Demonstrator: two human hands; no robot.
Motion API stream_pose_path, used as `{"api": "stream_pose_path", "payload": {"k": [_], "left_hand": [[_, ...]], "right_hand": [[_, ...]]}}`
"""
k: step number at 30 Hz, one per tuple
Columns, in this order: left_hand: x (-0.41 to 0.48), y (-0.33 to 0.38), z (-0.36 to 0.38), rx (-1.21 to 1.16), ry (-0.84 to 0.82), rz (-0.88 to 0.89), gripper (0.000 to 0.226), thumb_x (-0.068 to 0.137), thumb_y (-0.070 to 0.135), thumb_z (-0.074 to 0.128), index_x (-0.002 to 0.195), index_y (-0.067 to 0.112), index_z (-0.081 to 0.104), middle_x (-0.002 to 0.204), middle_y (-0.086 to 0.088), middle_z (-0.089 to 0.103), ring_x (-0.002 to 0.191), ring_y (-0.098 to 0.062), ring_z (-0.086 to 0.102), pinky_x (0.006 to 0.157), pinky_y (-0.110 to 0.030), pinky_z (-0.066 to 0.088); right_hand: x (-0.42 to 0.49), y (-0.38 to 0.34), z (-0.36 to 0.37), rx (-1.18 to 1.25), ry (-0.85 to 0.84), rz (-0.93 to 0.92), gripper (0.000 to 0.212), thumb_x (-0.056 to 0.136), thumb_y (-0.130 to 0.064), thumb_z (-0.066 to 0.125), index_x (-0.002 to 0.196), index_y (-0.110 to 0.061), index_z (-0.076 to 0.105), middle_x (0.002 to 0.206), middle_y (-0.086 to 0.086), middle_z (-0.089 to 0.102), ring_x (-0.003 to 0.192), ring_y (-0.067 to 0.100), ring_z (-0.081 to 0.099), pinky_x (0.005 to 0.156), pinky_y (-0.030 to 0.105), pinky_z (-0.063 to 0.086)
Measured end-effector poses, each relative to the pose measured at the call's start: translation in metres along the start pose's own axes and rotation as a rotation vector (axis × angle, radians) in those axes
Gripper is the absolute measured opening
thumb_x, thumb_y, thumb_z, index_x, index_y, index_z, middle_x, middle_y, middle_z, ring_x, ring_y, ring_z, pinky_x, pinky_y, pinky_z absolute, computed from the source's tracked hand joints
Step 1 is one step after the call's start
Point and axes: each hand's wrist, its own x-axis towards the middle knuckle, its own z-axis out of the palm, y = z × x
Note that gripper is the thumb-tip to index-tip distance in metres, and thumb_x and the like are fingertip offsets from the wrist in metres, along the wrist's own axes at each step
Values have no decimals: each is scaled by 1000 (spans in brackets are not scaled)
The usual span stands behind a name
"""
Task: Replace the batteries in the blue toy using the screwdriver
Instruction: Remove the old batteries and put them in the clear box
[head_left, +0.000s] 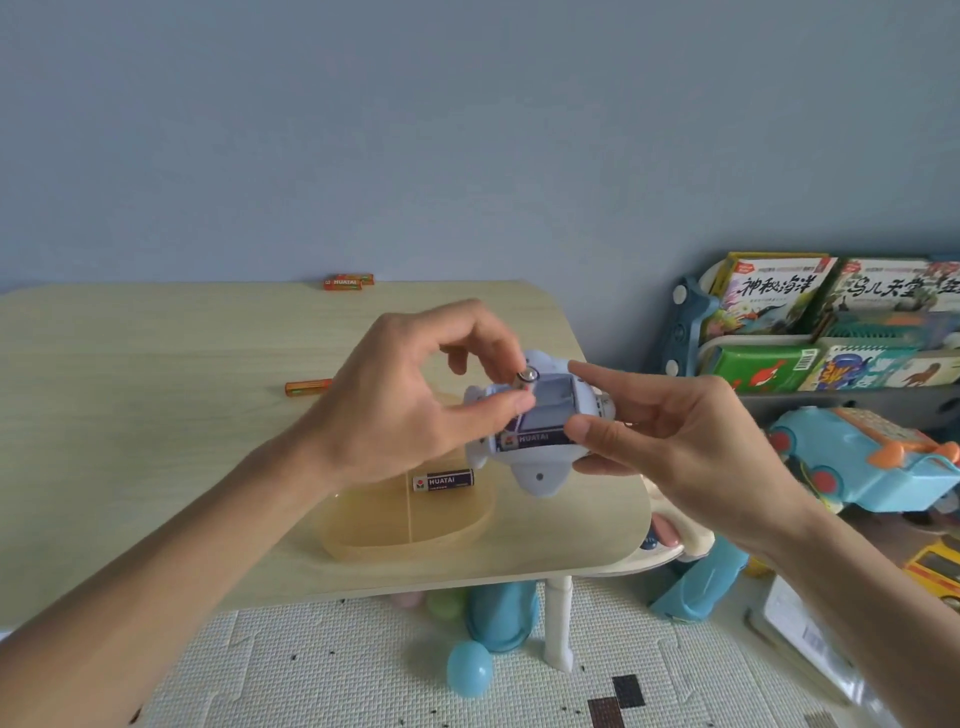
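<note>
The right hand clamped the blue toy above the counter, open compartment upward for access. The left hand pinched a battery into it, its grip closed. A spare battery lay below.

Two hands are counted, the left hand and the right hand, together with one blue toy. Three dark batteries are counted: one in the toy, one pinched at its end, one on the tray. Three orange batteries are counted on the desk: a pair and a single.
</note>
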Motion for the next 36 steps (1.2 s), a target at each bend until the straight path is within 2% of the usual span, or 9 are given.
{"api": "stream_pose_path", "payload": {"k": [5, 10, 14, 17, 20, 27, 31, 34, 36], "left_hand": [[-13, -2, -20, 9, -99, -92, 20, 81, 16, 90, 89, 27, 76, 86, 10, 80, 84, -9, 73, 76, -25, 48], [-27, -15, -21, 157, -265, -149, 18, 79, 19, 93, 91, 29, 85, 84, 20, 80, 83, -9, 74, 76, -7, 44], [-31, -23, -16, 234, -347, -106, 15, 81, 30, 91, 95, 34, 86, 86, 21, 81, 82, -9, 71, 81, -26, 54], [-33, -25, -15, 294, -382, -111, 13, 83, 36, 88, 97, 36, 86, 85, 23, 80, 84, -9, 69, 83, -34, 56], [-35, -23, -13, 345, -405, -94, 13, 84, 38, 87, 96, 36, 86, 87, 24, 80, 89, -5, 66, 83, -33, 55], [-35, -25, -11, 393, -422, -69, 15, 84, 41, 87, 98, 36, 86, 89, 25, 78, 92, 0, 60, 82, -31, 55], [-27, -18, -20, 334, -345, -34, 15, 81, 39, 90, 93, 31, 87, 83, 17, 78, 84, -5, 63, 77, -22, 50], [-17, -9, -25, 287, -219, 33, 24, 77, 45, 89, 92, 27, 85, 80, 13, 74, 81, -13, 61, 76, -32, 52], [-11, -3, -20, 320, -188, 88, 34, 74, 48, 90, 99, 25, 83, 91, 10, 71, 89, -17, 59, 82, -32, 51]], "right_hand": [[2, 1, -12, -27, 60, 0, 67, 74, -28, 79, 139, -14, 68, 105, -2, 86, 94, 18, 83, 82, 31, 67], [0, 4, -8, -58, 44, 21, 65, 76, -31, 80, 139, -19, 69, 106, -4, 85, 92, 18, 84, 89, 38, 66], [1, 5, -5, -56, 61, 37, 68, 75, -32, 81, 140, -19, 68, 105, -5, 86, 88, 18, 84, 88, 36, 66], [1, 5, -3, -66, 59, 58, 68, 76, -34, 81, 141, -21, 67, 106, -5, 85, 90, 18, 84, 95, 51, 64], [1, 7, -2, -63, 51, 72, 67, 76, -35, 81, 141, -22, 68, 107, -5, 85, 92, 20, 84, 98, 61, 60], [2, 9, -3, -25, 31, 33, 67, 77, -27, 78, 142, -16, 66, 105, -4, 85, 91, 19, 84, 83, 32, 67], [2, 9, -4, -44, 26, 28, 68, 78, -31, 78, 143, -18, 66, 107, -4, 85, 91, 21, 84, 89, 42, 65], [3, 9, -4, -30, 14, 23, 67, 77, -31, 79, 142, -18, 66, 107, -3, 85, 92, 22, 84, 88, 42, 65], [4, 9, -3, -3, 1, 21, 66, 77, -26, 78, 142, -15, 66, 108, -1, 85, 94, 22, 84, 85, 36, 66]]}}
